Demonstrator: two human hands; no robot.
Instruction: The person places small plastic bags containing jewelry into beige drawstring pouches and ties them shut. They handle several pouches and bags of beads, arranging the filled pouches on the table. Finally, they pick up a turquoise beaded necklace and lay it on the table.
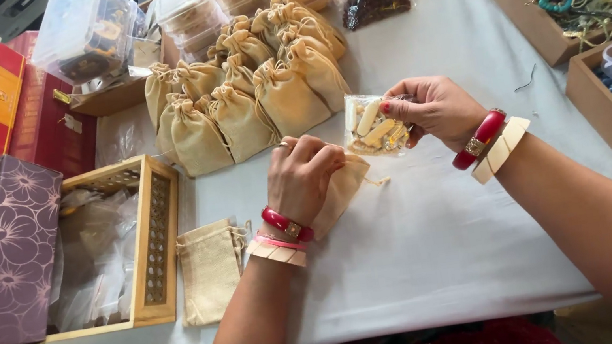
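My right hand [433, 108] pinches a small clear plastic packet [372, 127] of pale oblong pieces, held just above the white tablecloth [426, 235]. My left hand [305, 176] is closed on the mouth of a small beige drawstring pouch [346, 187] lying on the cloth right below the packet. Both wrists wear red and cream bangles. A flat empty beige pouch [208, 271] lies to the left of my left forearm.
A heap of filled beige pouches [247, 92] sits behind the hands. A wooden lattice box [158, 241] with plastic bags and a purple floral box [14, 253] stand left. Clear containers [83, 32] are at the back; cardboard boxes [522, 6] of cords and beads stand right.
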